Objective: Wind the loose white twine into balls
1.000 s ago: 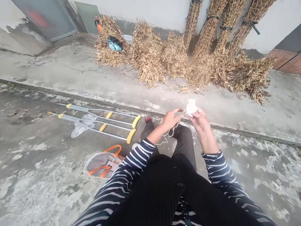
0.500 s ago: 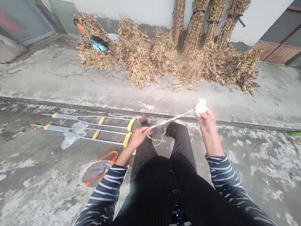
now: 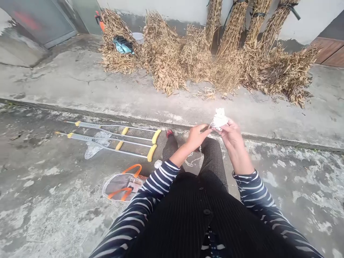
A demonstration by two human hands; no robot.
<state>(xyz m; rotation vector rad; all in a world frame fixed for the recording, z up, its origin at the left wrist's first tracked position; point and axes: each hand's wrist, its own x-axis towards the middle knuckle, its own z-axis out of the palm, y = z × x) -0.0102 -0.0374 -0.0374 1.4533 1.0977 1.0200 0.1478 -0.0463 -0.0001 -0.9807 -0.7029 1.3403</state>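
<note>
My right hand (image 3: 232,138) grips a small white ball of twine (image 3: 219,119) at its fingertips, above my knees. My left hand (image 3: 197,138) is right beside the ball, its fingertips pinching a short strand of the twine that leads to it. Loose white twine (image 3: 192,159) hangs in a tangle between my knees. My striped sleeves run back to both wrists.
A pair of metal crutches (image 3: 113,141) with yellow grips lies on the concrete to my left, near a clear bag (image 3: 118,187) with orange handles. Bundles of dried plants (image 3: 172,53) stand along the wall beyond a low concrete step (image 3: 172,123).
My left hand has moved right and up to the twine ball. The long taut strand between my hands is gone. The view has shifted slightly.
</note>
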